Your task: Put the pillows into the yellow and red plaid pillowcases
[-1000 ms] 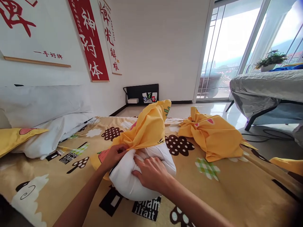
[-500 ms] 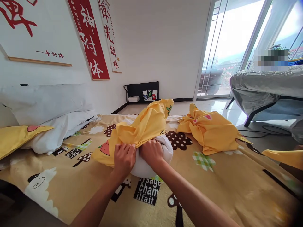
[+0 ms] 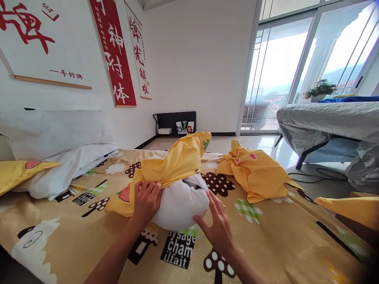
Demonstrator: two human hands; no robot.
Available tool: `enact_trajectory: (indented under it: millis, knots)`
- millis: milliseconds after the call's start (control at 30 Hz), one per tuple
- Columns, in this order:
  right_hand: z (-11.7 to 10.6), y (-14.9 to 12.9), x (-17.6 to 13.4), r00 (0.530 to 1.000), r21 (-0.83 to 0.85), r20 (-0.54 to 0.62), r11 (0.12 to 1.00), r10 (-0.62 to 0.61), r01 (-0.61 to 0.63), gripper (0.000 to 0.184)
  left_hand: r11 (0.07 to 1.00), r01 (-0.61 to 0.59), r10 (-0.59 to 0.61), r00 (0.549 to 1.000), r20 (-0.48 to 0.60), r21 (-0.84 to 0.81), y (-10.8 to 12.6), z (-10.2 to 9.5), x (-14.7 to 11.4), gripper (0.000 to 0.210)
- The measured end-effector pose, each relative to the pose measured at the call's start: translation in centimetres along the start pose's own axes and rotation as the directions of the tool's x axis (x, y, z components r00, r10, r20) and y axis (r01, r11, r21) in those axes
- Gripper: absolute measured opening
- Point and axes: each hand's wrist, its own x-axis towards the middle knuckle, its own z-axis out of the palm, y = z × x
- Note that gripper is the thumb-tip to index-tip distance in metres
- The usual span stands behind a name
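A white pillow [image 3: 180, 203] lies on the bed in front of me, its far part inside a yellow pillowcase [image 3: 174, 161] with a watermelon print. My left hand [image 3: 147, 200] has its fingers curled over the pillowcase's near edge, at the left side of the pillow. Against the pillow's right side rests my right hand [image 3: 217, 221], thumb and fingers spread apart. A fold with a dark gap shows at the pillow's upper right. The end inside the case is hidden.
To the right lies a bunched yellow cloth bundle [image 3: 257, 173]. White pillows [image 3: 56, 134] and a yellow one [image 3: 20, 173] are at the left. The patterned bedsheet [image 3: 97, 236] spreads under everything. Beyond the bed's right side stands a plastic-covered table [image 3: 328, 118].
My right hand has let go near the case's opening and moved right, opening onto the pillow's side. More of the white pillow shows. The left hand stays at the case edge; the view has tilted up.
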Motion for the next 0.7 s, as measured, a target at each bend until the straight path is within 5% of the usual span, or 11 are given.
enact_trajectory:
  millis: [167,333,500,700]
  knots:
    - [2.8,-2.3,3.5,0.986,0.185,0.045,0.971,-0.163,0.152,0.055,0.979,-0.092,0.089,0.996,-0.023,-0.181,-1.3,-0.7,0.9,0.014]
    - [5.0,-4.7,7.2,0.949,0.193,0.188,0.957,-0.255,0.219,0.051,0.977,-0.013,-0.001,0.998,-0.067,-0.214,-2.3,-0.8,0.5,0.013]
    - [7.9,-7.0,10.1,0.927,0.091,0.291,0.971,-0.237,0.220,0.035,0.985,0.018,-0.031,0.997,-0.076,-0.173,-3.0,-0.7,-0.3,0.014]
    - [12.1,-10.0,12.0,0.944,0.093,0.289,0.986,-0.157,0.136,0.023,0.995,-0.088,0.087,0.996,-0.031,-0.043,-2.9,-0.3,-0.5,0.015]
